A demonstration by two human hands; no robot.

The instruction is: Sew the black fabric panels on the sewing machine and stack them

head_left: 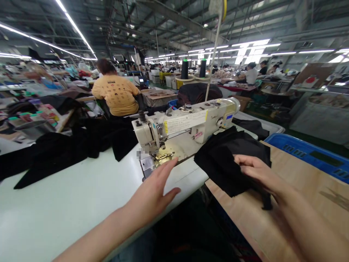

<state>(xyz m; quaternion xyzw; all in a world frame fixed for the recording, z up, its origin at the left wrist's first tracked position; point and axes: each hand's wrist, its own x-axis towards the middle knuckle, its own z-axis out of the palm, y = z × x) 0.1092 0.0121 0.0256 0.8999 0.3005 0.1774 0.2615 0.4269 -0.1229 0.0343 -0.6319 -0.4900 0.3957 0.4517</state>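
Observation:
My left hand (154,191) hovers over the front edge of the white table, just in front of the sewing machine's needle area. Its fingers are stretched out with the thumb apart, and nothing is in it. On the right, my right hand (255,171) has its fingers closed on the edge of a piece of black fabric (220,169). That fabric lies with other dark pieces in a loose pile beside the machine, partly over the wooden board. The sewing machine (188,122) stands ahead, a paper strip along its arm. Its presser foot is blurred over.
More black fabric (89,140) is heaped on the left of the white table (68,203). A wooden board (308,185) lies at right, next to a blue plastic crate (316,153). Two dark thread cones (185,69) stand behind the machine. A person in a yellow shirt (116,92) sits beyond.

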